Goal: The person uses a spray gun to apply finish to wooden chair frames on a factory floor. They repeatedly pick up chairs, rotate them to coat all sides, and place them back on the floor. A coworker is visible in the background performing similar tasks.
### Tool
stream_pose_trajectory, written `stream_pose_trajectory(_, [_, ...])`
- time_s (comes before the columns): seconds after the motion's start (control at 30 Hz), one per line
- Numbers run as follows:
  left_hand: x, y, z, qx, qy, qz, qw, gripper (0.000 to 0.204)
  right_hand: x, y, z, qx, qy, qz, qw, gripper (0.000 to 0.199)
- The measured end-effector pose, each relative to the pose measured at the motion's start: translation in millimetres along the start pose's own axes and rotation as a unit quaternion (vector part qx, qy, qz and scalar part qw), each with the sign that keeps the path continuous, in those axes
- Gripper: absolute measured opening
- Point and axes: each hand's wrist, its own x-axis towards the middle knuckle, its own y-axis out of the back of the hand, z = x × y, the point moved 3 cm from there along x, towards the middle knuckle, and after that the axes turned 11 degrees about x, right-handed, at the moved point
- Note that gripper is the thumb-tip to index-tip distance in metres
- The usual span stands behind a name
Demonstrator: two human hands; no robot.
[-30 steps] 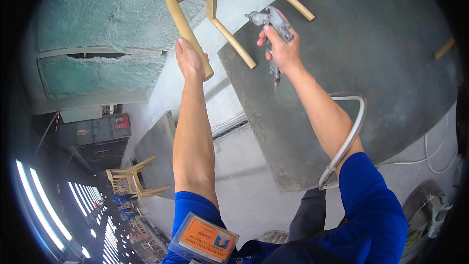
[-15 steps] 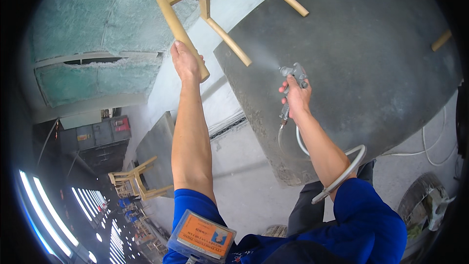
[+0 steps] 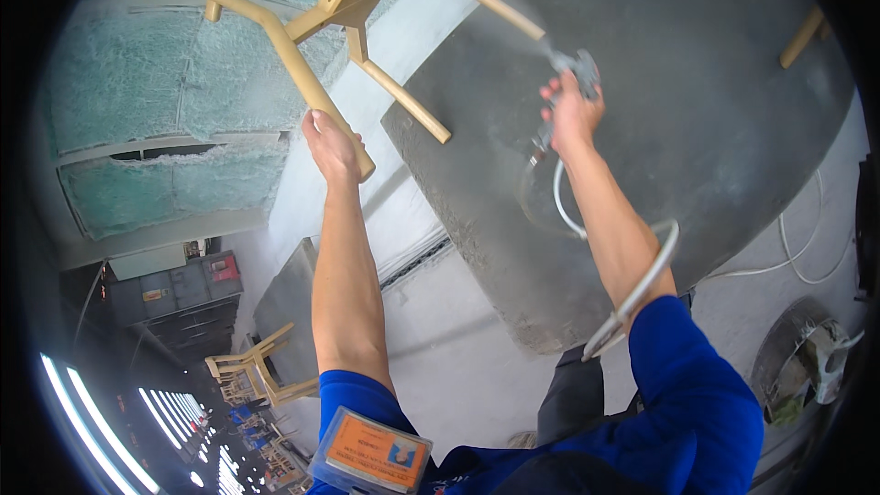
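Nearest the camera, one grey air hose (image 3: 632, 298) loops past the right forearm. The right hand (image 3: 570, 115) is closed around one spray gun (image 3: 576, 66), nozzle aimed at a leg of the wooden chair frame (image 3: 353, 9). The left hand (image 3: 332, 145) is wrapped around another leg, holding the frame up over the grey turntable (image 3: 697, 128). Step in hand, as judged: spray-coating the frame. The next pass calls for turning the frame to present uncoated faces. Further off stands one stack of finished chairs (image 3: 252, 376).

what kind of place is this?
Likely a furniture finishing shop, at a spray booth. The right hand aims a hose-fed spray gun at a bare wooden chair frame steadied by the left hand; more chairs stand behind.
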Motion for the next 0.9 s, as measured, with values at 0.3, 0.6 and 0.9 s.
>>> stream_pose_trajectory(0.3, [-23.7, -19.8, -24.7, 0.066, -0.012, 0.056, 0.996, 0.052, -18.0, -4.0, -169.0, -0.139, 0.233, -0.140, 0.952, 0.055])
stream_pose_trajectory(0.6, [-93.8, -33.8, -9.0, 0.122, 0.005, 0.105, 0.987, 0.053, -11.4, -277.8, -239.5, -0.176, 0.396, -0.433, 0.790, 0.053])
stream_pose_trajectory(0.9, [-85.9, -41.2, -11.8, 0.087, 0.011, 0.103, 0.991, 0.053, -67.4, -302.4, -223.0, -0.228, 0.381, -0.505, 0.740, 0.051])
